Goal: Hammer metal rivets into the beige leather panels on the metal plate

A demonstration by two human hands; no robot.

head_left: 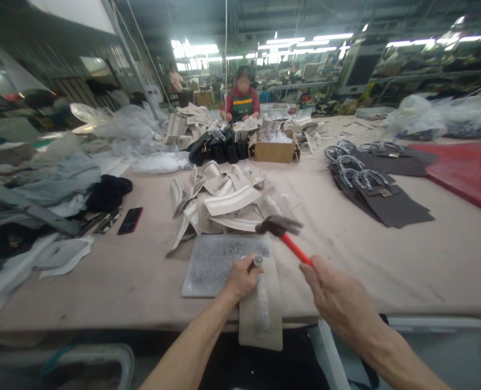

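Right hand (pixel 338 300) grips hammer (pixel 283 232), raised; left hand (pixel 240 279) fingers pinch a metal punch (pixel 258 260) upright on the beige leather piece (pixel 260 309) over the steel plate (pixel 216 265) — risk: off-centre blow strikes fingers.

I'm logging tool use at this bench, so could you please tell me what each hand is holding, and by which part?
The right hand holds the hammer by the lower end of its red handle. The left hand pinches a small metal punch upright by its shaft.
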